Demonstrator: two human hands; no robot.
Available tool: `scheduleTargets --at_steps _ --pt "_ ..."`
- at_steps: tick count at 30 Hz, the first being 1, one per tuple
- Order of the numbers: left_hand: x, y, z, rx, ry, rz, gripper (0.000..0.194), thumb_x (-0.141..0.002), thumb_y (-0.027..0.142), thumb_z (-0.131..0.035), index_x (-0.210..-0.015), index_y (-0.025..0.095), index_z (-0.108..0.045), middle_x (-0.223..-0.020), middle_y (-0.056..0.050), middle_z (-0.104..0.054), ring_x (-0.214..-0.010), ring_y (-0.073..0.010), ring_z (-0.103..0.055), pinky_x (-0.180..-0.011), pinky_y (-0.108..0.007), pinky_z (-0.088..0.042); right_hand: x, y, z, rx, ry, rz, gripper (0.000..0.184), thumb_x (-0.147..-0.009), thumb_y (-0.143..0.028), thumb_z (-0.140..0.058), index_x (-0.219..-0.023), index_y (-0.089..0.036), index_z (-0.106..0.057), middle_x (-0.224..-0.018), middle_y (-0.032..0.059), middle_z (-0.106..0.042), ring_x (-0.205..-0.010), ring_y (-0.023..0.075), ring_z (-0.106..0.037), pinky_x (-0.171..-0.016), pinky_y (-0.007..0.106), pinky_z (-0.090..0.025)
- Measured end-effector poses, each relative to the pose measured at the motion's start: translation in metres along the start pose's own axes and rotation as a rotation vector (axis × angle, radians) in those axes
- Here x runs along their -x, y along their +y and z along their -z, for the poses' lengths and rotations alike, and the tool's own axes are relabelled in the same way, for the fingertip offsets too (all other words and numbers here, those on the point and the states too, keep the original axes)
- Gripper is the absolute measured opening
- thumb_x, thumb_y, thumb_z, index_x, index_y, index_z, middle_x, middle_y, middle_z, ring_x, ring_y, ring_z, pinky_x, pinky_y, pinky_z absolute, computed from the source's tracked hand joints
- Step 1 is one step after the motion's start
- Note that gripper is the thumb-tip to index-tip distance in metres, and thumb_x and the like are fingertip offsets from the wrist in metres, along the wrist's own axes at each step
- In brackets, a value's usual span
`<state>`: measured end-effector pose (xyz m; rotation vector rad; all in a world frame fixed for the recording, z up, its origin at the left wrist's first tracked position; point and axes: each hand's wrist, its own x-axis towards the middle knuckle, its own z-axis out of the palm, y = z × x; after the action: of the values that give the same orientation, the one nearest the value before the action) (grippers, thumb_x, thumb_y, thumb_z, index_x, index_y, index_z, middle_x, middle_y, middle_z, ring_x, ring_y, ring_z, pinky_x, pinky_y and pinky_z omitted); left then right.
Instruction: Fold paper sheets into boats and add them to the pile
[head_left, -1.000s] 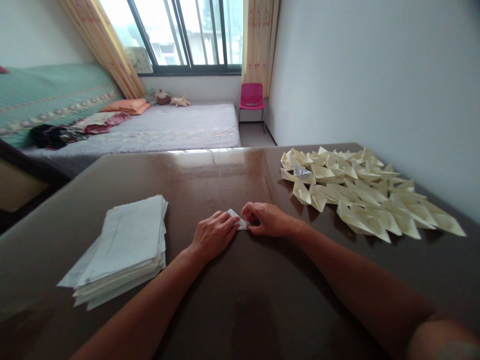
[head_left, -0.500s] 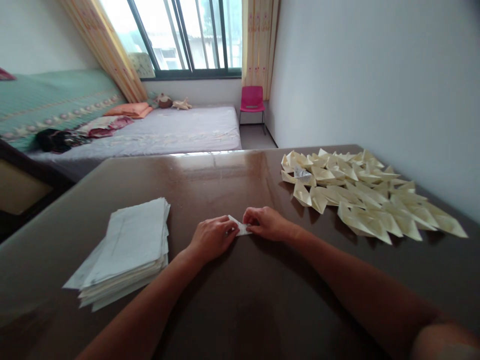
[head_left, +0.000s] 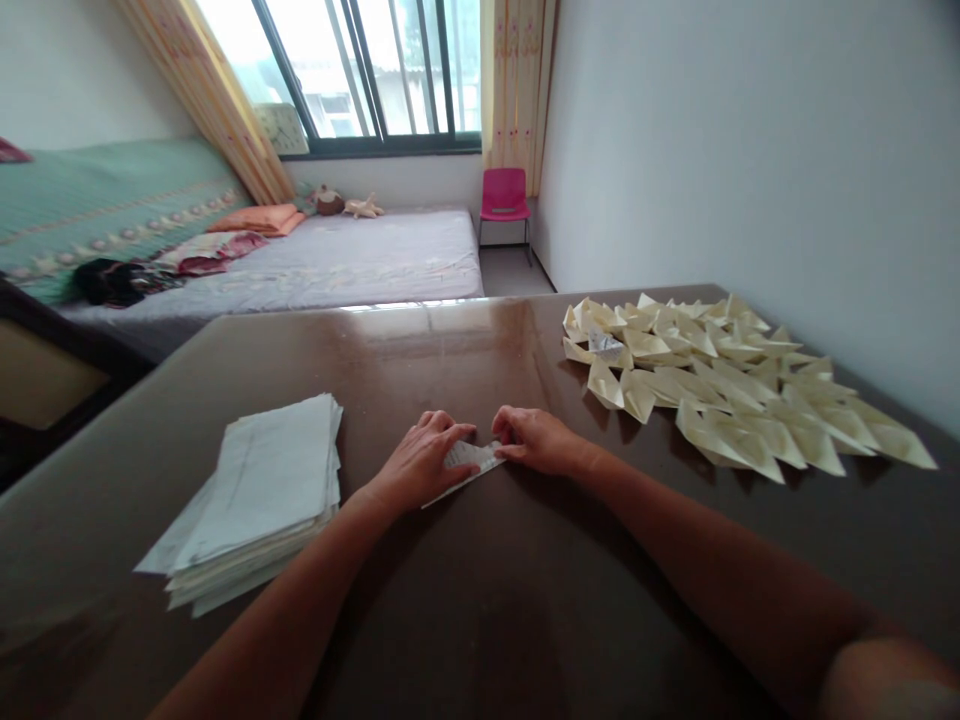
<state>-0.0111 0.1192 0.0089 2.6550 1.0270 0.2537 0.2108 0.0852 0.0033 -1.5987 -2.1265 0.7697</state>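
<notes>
Just below the center of the frame, the fingers [head_left: 460,470] of the left hand [head_left: 421,458] are spreading over a small folded paper [head_left: 486,456], thumb lying across it and the index finger reaching along its far side, so it's not really clenching anything. Right next to that, the right hand [head_left: 541,441] is curling its fingers in and pinching the paper's right end. So the paper's sitting between the two hands, showing some printed marks, with one thin corner poking out to the lower left under the left hand.

Both hands are working low over a shiny brown surface [head_left: 480,600]. Over at the left of the frame, a stack of paper sheets [head_left: 262,475] is lying near the left forearm, edges all kinda uneven and one corner sticking out. Right side of the frame, a big bunch of cream folded paper boats [head_left: 739,440] is crowding the surface near the wall, and one grayish printed boat [head_left: 604,345] is sitting among them toward the left edge of the bunch.

Farther out, a bed [head_left: 390,250] is filling the upper left, with orange pillows [head_left: 259,218] and a couple of stuffed toys resting on it. A pink chair [head_left: 504,195] is standing at upper center, below the curtain [head_left: 517,90] beside the window [head_left: 409,75].
</notes>
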Motion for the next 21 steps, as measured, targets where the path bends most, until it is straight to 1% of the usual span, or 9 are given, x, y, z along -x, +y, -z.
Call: scheduleTargets --at_steps 3,5,7,9,12,14,17,19,21 --pt "-0.0004 0.0011 0.0027 0.114 -0.043 0.042 0.039 -0.074 0.037 -0.070 -0.110 0.025 -0.066 -0.099 -0.005 -0.058 -0.093 -0.0219 -0.057 -0.083 -0.033 -0.045 0.0004 -0.0015 0.0036 -0.028 -0.015 0.034 0.018 -0.073 -0.027 -0.070 -0.087 -0.018 -0.063 -0.080 0.0007 -0.064 -0.070 0.0115 -0.056 -0.062 0.021 -0.039" --pt "-0.0008 0.0007 0.0037 0.211 -0.048 0.068 0.026 -0.076 0.032 -0.067 -0.101 0.024 -0.069 -0.092 -0.003 -0.060 -0.084 -0.0179 -0.059 -0.077 -0.028 -0.045 0.0011 -0.0032 0.0062 -0.083 -0.048 0.038 0.013 -0.073 -0.026 -0.069 -0.082 -0.017 -0.065 -0.076 -0.0001 -0.064 -0.066 0.0107 -0.055 -0.059 0.020 -0.039" --pt "-0.0016 -0.0003 0.0045 0.308 -0.009 0.078 0.016 -0.078 0.028 -0.064 -0.091 0.021 -0.070 -0.086 -0.001 -0.061 -0.078 -0.0150 -0.059 -0.073 -0.025 -0.044 0.0013 -0.0043 0.0075 -0.173 -0.079 0.023 0.010 -0.074 -0.024 -0.067 -0.080 -0.016 -0.066 -0.070 -0.0012 -0.063 -0.062 0.0099 -0.054 -0.056 0.020 -0.039" --pt "-0.0026 -0.0016 0.0052 0.395 0.056 0.076 0.013 -0.078 0.027 -0.063 -0.086 0.020 -0.070 -0.082 0.000 -0.063 -0.076 -0.0137 -0.059 -0.071 -0.024 -0.044 0.0005 -0.0041 0.0068 -0.299 -0.101 -0.020 0.012 -0.075 -0.026 -0.065 -0.081 -0.016 -0.065 -0.066 -0.0019 -0.061 -0.057 0.0092 -0.053 -0.051 0.019 -0.039" --pt "-0.0036 -0.0032 0.0064 0.480 0.138 0.093 0.014 -0.078 0.028 -0.064 -0.085 0.018 -0.070 -0.082 0.000 -0.066 -0.075 -0.0136 -0.060 -0.070 -0.023 -0.045 -0.0024 -0.0015 0.0035 -0.488 -0.095 -0.085 0.019 -0.077 -0.033 -0.063 -0.081 -0.015 -0.063 -0.064 -0.0019 -0.060 -0.051 0.0086 -0.053 -0.046 0.019 -0.039" --pt "-0.0037 -0.0033 0.0074 0.513 0.157 0.119 0.016 -0.077 0.030 -0.065 -0.085 0.017 -0.070 -0.081 -0.001 -0.067 -0.075 -0.0142 -0.060 -0.069 -0.023 -0.045 -0.0043 0.0006 0.0015 -0.593 -0.078 -0.085 0.024 -0.077 -0.038 -0.064 -0.080 -0.015 -0.063 -0.063 -0.0017 -0.060 -0.051 0.0087 -0.053 -0.047 0.020 -0.041" --pt "-0.0031 -0.0014 0.0094 0.560 0.147 0.133 0.024 -0.076 0.035 -0.067 -0.090 0.015 -0.070 -0.084 -0.003 -0.070 -0.077 -0.0160 -0.062 -0.070 -0.024 -0.047 -0.0059 0.0027 -0.0003 -0.713 -0.054 -0.057 0.028 -0.075 -0.041 -0.067 -0.080 -0.014 -0.064 -0.063 -0.0013 -0.061 -0.053 0.0083 -0.053 -0.049 0.019 -0.041" --pt "-0.0027 0.0005 0.0100 0.588 0.135 0.134 0.029 -0.078 0.038 -0.066 -0.095 0.015 -0.071 -0.089 -0.004 -0.071 -0.081 -0.0177 -0.064 -0.073 -0.026 -0.047 -0.0063 0.0029 -0.0013 -0.755 -0.033 -0.054 0.029 -0.073 -0.042 -0.068 -0.080 -0.014 -0.064 -0.062 -0.0013 -0.061 -0.052 0.0077 -0.051 -0.048 0.019 -0.041" --pt "-0.0025 0.0018 0.0092 0.606 0.130 0.142 0.030 -0.081 0.041 -0.063 -0.095 0.015 -0.072 -0.090 -0.006 -0.071 -0.082 -0.0185 -0.064 -0.075 -0.027 -0.047 -0.0064 0.0022 -0.0024 -0.787 -0.016 -0.057 0.030 -0.072 -0.042 -0.070 -0.079 -0.014 -0.063 -0.062 -0.0014 -0.061 -0.051 0.0074 -0.051 -0.048 0.019 -0.041"
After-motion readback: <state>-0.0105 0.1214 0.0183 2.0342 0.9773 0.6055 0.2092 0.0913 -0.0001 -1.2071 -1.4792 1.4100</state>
